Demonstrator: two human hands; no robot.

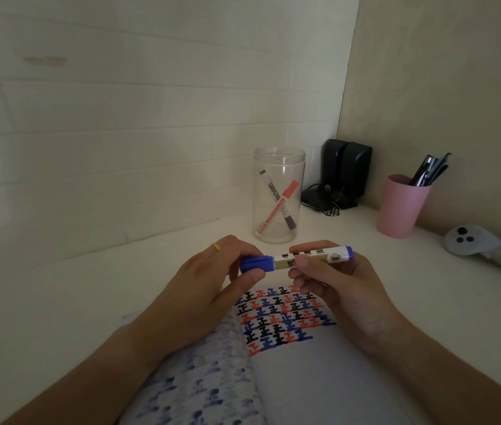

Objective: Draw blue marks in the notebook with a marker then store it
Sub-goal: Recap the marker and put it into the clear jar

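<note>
Here, the left hand point(212, 276) pinches the blue cap point(256, 264) of a white-barrelled blue marker point(298, 259), while the right hand point(331, 280) grips its barrel; the marker lies level above the open notebook point(289, 363) with red, blue and black marks. Farther off stands a clear plastic jar point(278, 197) holding two markers; to its right, a pink cup point(402, 207) of pens.
</note>
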